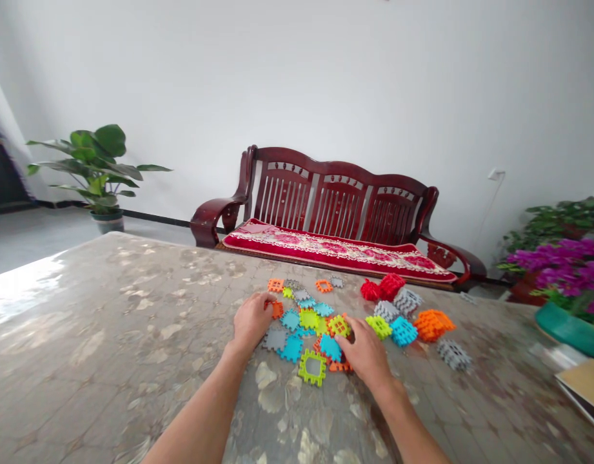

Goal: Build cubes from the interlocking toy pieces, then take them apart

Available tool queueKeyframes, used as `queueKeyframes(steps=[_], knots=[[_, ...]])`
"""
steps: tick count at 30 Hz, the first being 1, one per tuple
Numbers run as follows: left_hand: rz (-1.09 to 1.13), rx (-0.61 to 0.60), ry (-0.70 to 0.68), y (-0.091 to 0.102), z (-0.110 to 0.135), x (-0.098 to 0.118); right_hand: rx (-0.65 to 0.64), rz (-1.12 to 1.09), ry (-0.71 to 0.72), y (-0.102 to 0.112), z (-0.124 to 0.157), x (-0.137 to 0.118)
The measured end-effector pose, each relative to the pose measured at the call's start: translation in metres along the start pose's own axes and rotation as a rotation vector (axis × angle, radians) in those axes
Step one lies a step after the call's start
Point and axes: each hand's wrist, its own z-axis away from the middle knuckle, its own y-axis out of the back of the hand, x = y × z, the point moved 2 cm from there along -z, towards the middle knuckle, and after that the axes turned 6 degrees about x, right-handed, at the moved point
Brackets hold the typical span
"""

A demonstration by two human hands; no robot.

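Observation:
Flat interlocking plastic tiles lie in a loose pile between my hands. At the pile's left edge, my left hand (251,319) has its fingers curled against an orange tile (277,310). On the other side, my right hand (368,351) pinches a lime-green window tile (338,326), its thumb close to a blue tile (330,348). Nearest me lies a lime-green frame tile (313,367). Solid blue tiles (291,348), a grey tile (275,339) and a lime tile (308,318) overlap in the middle.
Sorted stacks stand right of my right hand: red (392,285), grey (407,300), blue (404,331), orange (433,325) and lime (378,327). A teal flowerpot (570,332) and a box (585,385) are at the right edge. A wooden bench (320,193) stands behind the table (108,335).

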Motion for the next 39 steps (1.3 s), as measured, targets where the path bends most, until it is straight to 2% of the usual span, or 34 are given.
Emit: queueKeyframes(steps=[7, 13, 16, 20, 23, 26, 39], knots=[[0.000, -0.018, 0.011, 0.000, 0.000, 0.000, 0.005, 0.071, 0.047, -0.001, -0.001, -0.004], [-0.014, -0.015, 0.001, 0.004, 0.001, 0.003, 0.054, 0.057, 0.030, 0.000, 0.000, -0.005], [-0.015, -0.022, 0.010, 0.004, 0.001, 0.003, 0.136, 0.079, 0.016, 0.012, -0.003, 0.000], [-0.008, -0.021, 0.004, 0.004, 0.001, 0.003, 0.233, 0.218, -0.037, 0.040, -0.011, 0.022], [-0.010, -0.021, -0.008, 0.003, 0.000, 0.002, 0.204, 0.340, -0.161, 0.058, -0.013, 0.043], [-0.015, -0.024, 0.000, 0.003, 0.000, 0.002, 0.153, 0.388, -0.233, 0.065, -0.011, 0.055], [-0.014, -0.018, -0.007, 0.002, 0.000, 0.001, 0.068, 0.432, -0.222, 0.055, -0.007, 0.055]])
